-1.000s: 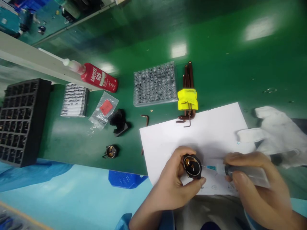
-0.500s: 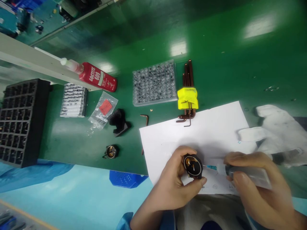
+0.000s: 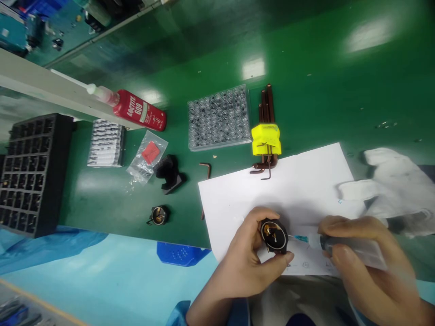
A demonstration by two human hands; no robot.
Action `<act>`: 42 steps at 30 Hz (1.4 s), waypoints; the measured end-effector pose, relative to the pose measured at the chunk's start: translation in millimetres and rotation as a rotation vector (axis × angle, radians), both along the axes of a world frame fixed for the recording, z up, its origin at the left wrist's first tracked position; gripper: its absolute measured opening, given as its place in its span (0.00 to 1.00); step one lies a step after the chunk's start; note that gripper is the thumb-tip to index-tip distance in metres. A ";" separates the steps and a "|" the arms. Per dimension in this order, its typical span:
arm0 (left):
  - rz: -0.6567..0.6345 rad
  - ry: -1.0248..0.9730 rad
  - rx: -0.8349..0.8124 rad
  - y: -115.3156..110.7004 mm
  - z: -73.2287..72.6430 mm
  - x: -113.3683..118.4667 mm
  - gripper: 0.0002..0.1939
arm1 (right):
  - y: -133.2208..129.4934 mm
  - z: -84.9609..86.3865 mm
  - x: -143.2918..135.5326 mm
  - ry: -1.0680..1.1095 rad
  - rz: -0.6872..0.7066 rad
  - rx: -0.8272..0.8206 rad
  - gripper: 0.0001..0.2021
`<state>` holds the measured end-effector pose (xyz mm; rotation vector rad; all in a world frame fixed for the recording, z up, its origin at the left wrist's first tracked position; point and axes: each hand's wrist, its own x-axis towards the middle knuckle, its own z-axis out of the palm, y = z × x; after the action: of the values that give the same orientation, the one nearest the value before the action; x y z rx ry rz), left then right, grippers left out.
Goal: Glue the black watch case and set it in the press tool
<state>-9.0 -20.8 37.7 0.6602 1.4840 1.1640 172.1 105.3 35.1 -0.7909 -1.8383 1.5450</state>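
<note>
Between thumb and fingers my left hand (image 3: 249, 260) grips a round black part (image 3: 274, 236) with a shiny metal ring and a copper-coloured patch inside. Its face is turned up towards me, above the white paper (image 3: 234, 199). My right hand (image 3: 370, 258) is closed around a translucent dispensing bottle (image 3: 360, 251) with a blue-hubbed needle tip. The needle (image 3: 299, 238) points left and meets or nearly meets the right edge of the round part; I cannot tell whether they touch.
Beyond the paper lie a yellow hex key holder (image 3: 266, 139), a loose hex key (image 3: 208, 170) and a clear tray (image 3: 219, 118). Leftward are a red Loctite bottle (image 3: 141, 111), a black block (image 3: 170, 174), another round part (image 3: 158, 215) and a black compartment tray (image 3: 44, 172). White gloves (image 3: 397, 185) lie right.
Almost nothing differs. The view has shifted very slightly, and both hands keep their hold on the round part and the dispensing bottle.
</note>
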 end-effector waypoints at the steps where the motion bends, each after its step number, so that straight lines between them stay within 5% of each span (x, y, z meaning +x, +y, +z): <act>1: -0.001 0.002 0.001 0.1 0.3 -0.2 0.28 | -0.7 -0.7 0.2 0.004 -0.002 -0.006 0.14; 42: -0.022 -0.068 0.044 0.7 2.1 -3.8 0.29 | 1.7 2.6 0.6 -0.011 0.031 0.043 0.14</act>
<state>-12.8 -20.0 39.8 0.6594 1.3937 1.1936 172.7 107.0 37.8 -0.7564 -1.8935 1.5180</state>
